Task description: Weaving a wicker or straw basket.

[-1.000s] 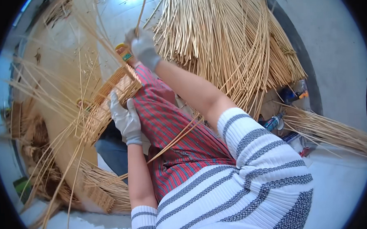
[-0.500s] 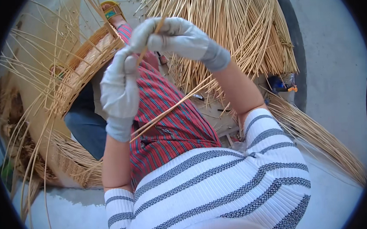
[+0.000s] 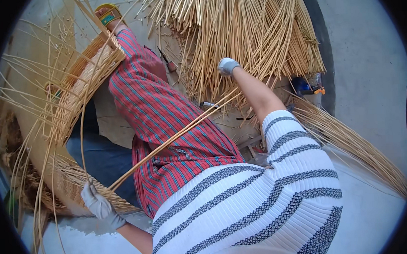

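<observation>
My left hand (image 3: pixel 98 203), in a whitish work glove, pinches the lower end of a thin wicker rod (image 3: pixel 81 137) at the left. This rod curves upward toward a half-woven wicker basket (image 3: pixel 85 77), which has many loose rods sticking out. At the near edge of a large heap of cut rods (image 3: pixel 249 38), my right hand (image 3: pixel 228 66), also gloved, is closed; whatever its fingers may hold is hidden. A few long rods (image 3: pixel 176 135) lie slanting across the red plaid cloth (image 3: pixel 161 101) over my lap.
Another bundle of rods (image 3: pixel 349 139) lies on the floor at the right. A small tool with a dark reddish handle (image 3: pixel 171 66) rests beyond my leg. Near the heap sits a blue object with an orange part (image 3: pixel 308 88). A yellow sandal (image 3: pixel 108 14) shows at the top.
My hands were together over the lap, gripping a thin rod; they have parted. The left went down and left, the right moved to the heap's near edge. The basket shifted slightly left in view.
</observation>
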Action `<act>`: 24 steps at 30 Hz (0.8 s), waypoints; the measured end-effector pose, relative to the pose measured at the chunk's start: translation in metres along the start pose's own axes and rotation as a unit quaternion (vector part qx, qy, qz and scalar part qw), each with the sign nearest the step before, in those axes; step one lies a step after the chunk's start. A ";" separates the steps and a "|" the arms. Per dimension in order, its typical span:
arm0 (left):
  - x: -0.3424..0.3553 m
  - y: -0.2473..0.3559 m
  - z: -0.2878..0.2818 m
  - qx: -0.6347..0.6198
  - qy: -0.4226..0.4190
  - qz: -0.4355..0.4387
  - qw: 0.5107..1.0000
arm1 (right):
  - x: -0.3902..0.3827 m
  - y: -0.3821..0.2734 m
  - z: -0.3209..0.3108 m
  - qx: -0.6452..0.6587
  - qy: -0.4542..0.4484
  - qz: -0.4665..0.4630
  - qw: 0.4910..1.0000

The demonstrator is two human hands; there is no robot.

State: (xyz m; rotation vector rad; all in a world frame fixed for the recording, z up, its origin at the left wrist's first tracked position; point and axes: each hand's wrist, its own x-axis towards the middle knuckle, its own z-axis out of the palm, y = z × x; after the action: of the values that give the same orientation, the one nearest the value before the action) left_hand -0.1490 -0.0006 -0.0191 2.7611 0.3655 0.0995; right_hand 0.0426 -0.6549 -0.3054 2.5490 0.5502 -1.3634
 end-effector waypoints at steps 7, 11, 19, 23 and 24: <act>0.005 0.039 -0.001 0.086 0.103 0.085 0.987 | -0.019 -0.027 -0.046 0.463 0.171 0.380 0.782; 0.022 0.081 0.014 0.080 -0.005 0.149 0.986 | -0.010 -0.025 -0.032 0.484 0.086 0.161 0.856; 0.018 0.119 0.022 -0.029 -0.132 0.081 0.988 | -0.029 0.005 -0.021 0.448 0.291 0.451 0.715; 0.016 0.122 0.023 -0.110 -0.138 0.124 0.976 | -0.024 0.014 -0.028 0.344 0.208 0.462 0.791; 0.018 0.129 0.019 -0.085 -0.164 0.101 0.978 | -0.021 0.015 -0.030 0.332 0.194 0.464 0.798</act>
State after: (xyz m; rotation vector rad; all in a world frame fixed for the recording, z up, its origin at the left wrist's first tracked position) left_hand -0.0986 -0.1191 0.0095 2.5760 -0.0109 -0.2615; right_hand 0.0609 -0.6627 -0.2711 2.8699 -1.2339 -0.6909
